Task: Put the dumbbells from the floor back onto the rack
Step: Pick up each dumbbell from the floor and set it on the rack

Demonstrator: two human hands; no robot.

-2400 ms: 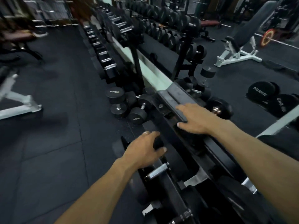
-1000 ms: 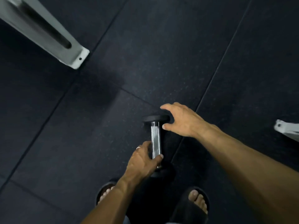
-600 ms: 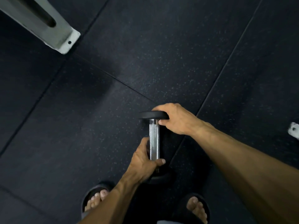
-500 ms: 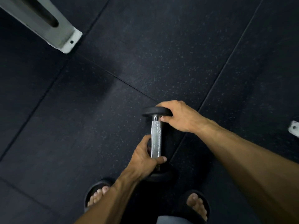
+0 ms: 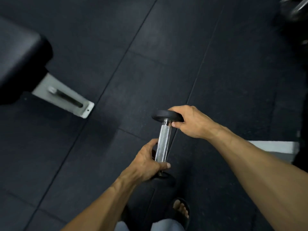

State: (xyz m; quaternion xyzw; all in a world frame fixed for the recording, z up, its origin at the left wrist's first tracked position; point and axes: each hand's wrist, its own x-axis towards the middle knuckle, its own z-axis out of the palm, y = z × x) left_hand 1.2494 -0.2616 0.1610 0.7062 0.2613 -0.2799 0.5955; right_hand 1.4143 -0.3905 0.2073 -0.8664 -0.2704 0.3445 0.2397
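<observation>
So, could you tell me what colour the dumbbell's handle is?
Silver knurled metal handle, clearest in the head view.

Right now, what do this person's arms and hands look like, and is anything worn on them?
Both forearms are bare to the frame's edge: no sleeves, watch or gloves. The left hand and right hand show short, pale fingernails. No ring shows at this angle. Veins and tendons stand out along the lean forearms.

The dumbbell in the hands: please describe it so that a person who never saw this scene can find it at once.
Start from the dark rubber floor, right of the white bench foot. The dumbbell is in the middle: left hand around its knurled steel handle, right hand on its far black head. Nothing else here is shiny and thin.
</observation>
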